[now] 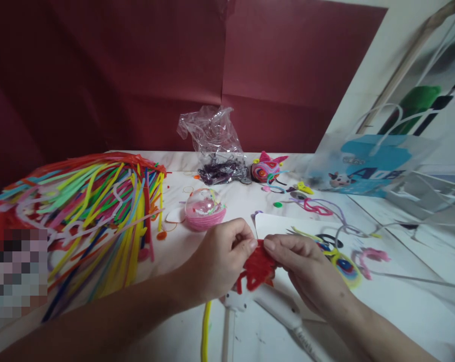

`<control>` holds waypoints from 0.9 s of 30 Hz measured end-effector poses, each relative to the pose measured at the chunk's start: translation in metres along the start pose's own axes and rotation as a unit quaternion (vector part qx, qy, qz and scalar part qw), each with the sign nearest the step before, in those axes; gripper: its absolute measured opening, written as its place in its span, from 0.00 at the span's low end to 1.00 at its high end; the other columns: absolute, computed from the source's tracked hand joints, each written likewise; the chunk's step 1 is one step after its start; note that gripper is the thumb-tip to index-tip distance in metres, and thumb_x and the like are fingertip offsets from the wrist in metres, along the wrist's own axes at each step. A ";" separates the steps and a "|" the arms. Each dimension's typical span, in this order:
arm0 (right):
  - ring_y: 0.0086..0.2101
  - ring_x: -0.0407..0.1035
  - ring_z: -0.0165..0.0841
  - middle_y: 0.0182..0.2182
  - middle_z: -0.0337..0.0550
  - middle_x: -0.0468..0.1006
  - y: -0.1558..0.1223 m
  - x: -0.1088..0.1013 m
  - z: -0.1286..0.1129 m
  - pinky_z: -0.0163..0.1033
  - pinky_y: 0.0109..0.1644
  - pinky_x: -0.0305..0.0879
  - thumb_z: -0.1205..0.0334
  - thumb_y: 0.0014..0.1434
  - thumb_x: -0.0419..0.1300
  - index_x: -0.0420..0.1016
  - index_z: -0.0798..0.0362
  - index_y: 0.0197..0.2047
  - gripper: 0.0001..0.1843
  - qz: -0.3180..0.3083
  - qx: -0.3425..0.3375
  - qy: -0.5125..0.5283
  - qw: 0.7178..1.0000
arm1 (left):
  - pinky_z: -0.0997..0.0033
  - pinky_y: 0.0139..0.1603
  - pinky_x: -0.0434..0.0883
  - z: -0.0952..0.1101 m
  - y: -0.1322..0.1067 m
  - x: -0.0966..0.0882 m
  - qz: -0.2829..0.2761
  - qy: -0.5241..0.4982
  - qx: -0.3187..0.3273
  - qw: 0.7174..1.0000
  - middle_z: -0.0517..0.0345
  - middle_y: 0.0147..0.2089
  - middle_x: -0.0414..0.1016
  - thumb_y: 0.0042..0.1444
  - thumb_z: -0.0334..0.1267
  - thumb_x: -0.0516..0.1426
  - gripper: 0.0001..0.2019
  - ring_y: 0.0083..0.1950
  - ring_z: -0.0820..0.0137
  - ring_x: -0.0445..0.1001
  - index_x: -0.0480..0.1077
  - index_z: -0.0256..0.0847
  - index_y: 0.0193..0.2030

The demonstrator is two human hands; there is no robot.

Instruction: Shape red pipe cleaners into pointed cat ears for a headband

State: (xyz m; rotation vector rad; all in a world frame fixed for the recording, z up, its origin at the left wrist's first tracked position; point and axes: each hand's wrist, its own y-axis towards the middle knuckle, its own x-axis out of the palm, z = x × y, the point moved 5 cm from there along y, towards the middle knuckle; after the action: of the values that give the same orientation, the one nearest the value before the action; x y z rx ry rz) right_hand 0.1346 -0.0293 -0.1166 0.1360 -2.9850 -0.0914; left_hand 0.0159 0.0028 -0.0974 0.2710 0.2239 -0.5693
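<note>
Both hands meet near the middle of the view, pinching a bent red pipe cleaner (258,269) between thumbs and fingers. My left hand (227,259) grips its upper left edge, and my right hand (301,261) grips its upper right edge. The red piece is folded into several loops that hang below the fingertips. Under it lies a white corded tool (278,306), partly hidden by the red loops. A yellow pipe cleaner (205,332) runs toward the front edge just left of the tool.
Many coloured pipe cleaners (99,196) heap at the left. A clear-topped pink ball (205,210), a plastic bag of dark pieces (222,168) and a pink decorated figure (267,168) stand behind. White paper (378,306), coiled pieces (346,266) and a blue carrier bag (374,161) are right.
</note>
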 end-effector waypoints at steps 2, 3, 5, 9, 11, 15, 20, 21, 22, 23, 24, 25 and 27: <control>0.18 0.59 0.27 0.14 0.38 0.69 0.000 0.002 -0.003 0.34 0.25 0.54 0.55 0.53 0.59 0.73 0.58 0.18 0.18 -0.024 -0.003 -0.015 1.000 | 0.79 0.22 0.60 0.000 0.000 -0.001 0.005 -0.003 0.005 1.000 0.65 0.21 0.63 0.54 0.35 0.50 0.07 0.22 0.78 0.63 0.60 0.39 0.26; 0.18 0.59 0.27 0.14 0.38 0.69 0.000 0.002 -0.004 0.34 0.24 0.54 0.55 0.53 0.59 0.72 0.58 0.17 0.18 -0.025 -0.011 -0.022 0.999 | 0.79 0.22 0.60 -0.001 0.001 -0.001 0.006 -0.011 0.002 1.000 0.65 0.21 0.63 0.54 0.36 0.50 0.07 0.21 0.78 0.63 0.60 0.39 0.26; 0.18 0.58 0.26 0.14 0.38 0.69 0.000 0.001 -0.007 0.33 0.24 0.53 0.55 0.53 0.59 0.72 0.57 0.17 0.18 -0.014 -0.031 -0.037 0.999 | 0.79 0.21 0.60 0.000 0.002 0.000 0.003 -0.041 -0.014 0.999 0.65 0.20 0.63 0.54 0.37 0.51 0.08 0.20 0.78 0.63 0.61 0.38 0.27; 0.19 0.58 0.27 0.15 0.38 0.69 0.001 -0.007 -0.007 0.32 0.23 0.54 0.56 0.52 0.61 0.74 0.57 0.19 0.16 0.048 -0.064 -0.025 0.996 | 0.78 0.25 0.64 0.006 0.000 0.004 -0.020 -0.098 -0.039 0.994 0.61 0.27 0.70 0.49 0.39 0.58 0.09 0.26 0.76 0.69 0.63 0.38 0.35; 0.19 0.59 0.28 0.15 0.38 0.69 0.001 -0.011 -0.006 0.33 0.23 0.56 0.55 0.51 0.62 0.73 0.56 0.19 0.15 0.072 -0.069 -0.001 0.995 | 0.78 0.28 0.66 0.008 -0.001 0.007 -0.031 -0.105 -0.040 0.993 0.58 0.33 0.72 0.43 0.37 0.62 0.17 0.31 0.74 0.71 0.63 0.39 0.41; 0.18 0.59 0.27 0.15 0.38 0.69 0.000 -0.013 -0.007 0.32 0.23 0.56 0.55 0.50 0.63 0.73 0.56 0.18 0.15 0.088 -0.074 0.027 0.993 | 0.81 0.20 0.64 0.004 -0.002 0.010 -0.034 -0.136 -0.055 0.989 0.60 0.30 0.71 0.45 0.30 0.58 0.13 0.25 0.77 0.68 0.65 0.39 0.41; 0.20 0.60 0.28 0.15 0.39 0.70 -0.001 -0.008 -0.007 0.33 0.24 0.56 0.56 0.51 0.61 0.75 0.56 0.18 0.16 0.071 -0.066 0.029 0.995 | 0.80 0.16 0.64 -0.003 -0.002 0.008 0.016 -0.131 -0.063 0.989 0.65 0.21 0.66 0.50 0.31 0.53 0.04 0.18 0.79 0.64 0.64 0.38 0.34; 0.20 0.60 0.28 0.16 0.39 0.70 -0.001 -0.007 -0.007 0.33 0.25 0.56 0.56 0.52 0.61 0.76 0.56 0.19 0.16 0.065 -0.068 0.025 0.995 | 0.80 0.16 0.64 -0.003 -0.002 0.007 0.025 -0.126 -0.063 0.990 0.65 0.20 0.66 0.50 0.31 0.53 0.03 0.17 0.79 0.64 0.64 0.38 0.34; 0.20 0.60 0.28 0.16 0.39 0.70 -0.001 -0.006 -0.007 0.33 0.25 0.56 0.56 0.52 0.61 0.76 0.56 0.19 0.16 0.059 -0.069 0.019 0.996 | 0.80 0.16 0.64 -0.003 -0.003 0.006 0.032 -0.122 -0.062 0.990 0.65 0.20 0.66 0.50 0.31 0.53 0.03 0.17 0.79 0.64 0.64 0.38 0.33; 0.21 0.60 0.29 0.16 0.39 0.70 -0.002 -0.006 -0.006 0.34 0.26 0.56 0.56 0.53 0.60 0.77 0.56 0.20 0.15 0.055 -0.072 0.012 0.996 | 0.80 0.16 0.64 -0.003 -0.003 0.006 0.037 -0.118 -0.063 0.990 0.65 0.19 0.66 0.50 0.31 0.53 0.03 0.17 0.79 0.64 0.64 0.38 0.33; 0.21 0.60 0.29 0.17 0.40 0.70 -0.002 -0.006 -0.006 0.34 0.26 0.56 0.56 0.53 0.60 0.77 0.55 0.20 0.15 0.052 -0.074 0.007 0.996 | 0.80 0.16 0.64 -0.002 -0.003 0.005 0.039 -0.114 -0.065 0.991 0.66 0.19 0.66 0.50 0.31 0.53 0.03 0.17 0.79 0.64 0.64 0.38 0.33; 0.21 0.60 0.29 0.17 0.40 0.70 -0.002 -0.006 -0.006 0.34 0.26 0.56 0.56 0.53 0.60 0.77 0.55 0.20 0.15 0.051 -0.075 0.001 0.996 | 0.80 0.16 0.64 -0.002 -0.003 0.005 0.042 -0.111 -0.065 0.991 0.66 0.19 0.66 0.50 0.32 0.53 0.03 0.17 0.79 0.64 0.64 0.38 0.33; 0.21 0.60 0.30 0.17 0.40 0.71 -0.001 -0.006 -0.006 0.35 0.26 0.57 0.54 0.53 0.59 0.76 0.55 0.20 0.17 0.049 -0.071 -0.009 0.996 | 0.80 0.17 0.65 0.000 -0.003 0.003 0.047 -0.108 -0.060 0.991 0.66 0.20 0.66 0.50 0.32 0.53 0.02 0.17 0.79 0.64 0.64 0.38 0.32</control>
State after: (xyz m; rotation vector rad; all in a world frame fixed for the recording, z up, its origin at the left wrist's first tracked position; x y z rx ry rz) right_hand 0.1417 -0.0302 -0.1121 -0.0279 -2.9831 -0.2940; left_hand 0.0167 -0.0012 -0.0989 0.1013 0.0350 -0.4861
